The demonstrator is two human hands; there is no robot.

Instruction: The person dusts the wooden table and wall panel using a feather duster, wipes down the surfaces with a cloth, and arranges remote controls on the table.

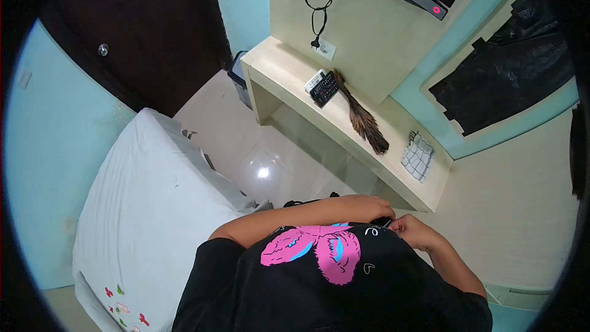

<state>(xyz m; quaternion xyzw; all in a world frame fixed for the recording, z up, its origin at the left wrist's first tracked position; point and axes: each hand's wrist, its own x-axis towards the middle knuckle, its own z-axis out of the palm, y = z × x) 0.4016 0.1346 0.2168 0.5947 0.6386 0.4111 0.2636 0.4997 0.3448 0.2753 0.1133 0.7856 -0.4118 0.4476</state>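
Observation:
My left hand (372, 208) is in front of my body, its arm reaching across from the left, with fingers curled over a small black object (382, 222). Most of that object is hidden by the hand and the black shirt (393, 276), so its kind cannot be made out. Close beside it, my right hand (413, 232) has its fingertips pinched together near the object's edge. Whether those fingertips grip the object or only touch it is unclear.
A pale shelf (270, 67) carries a white remote, a black keypad-like device (324, 89), a brown bristle brush (361, 117) and a checkered cloth (419, 157). A white-sheeted bed (153, 197) lies left. A bin (241, 80) stands near the dark door (141, 31).

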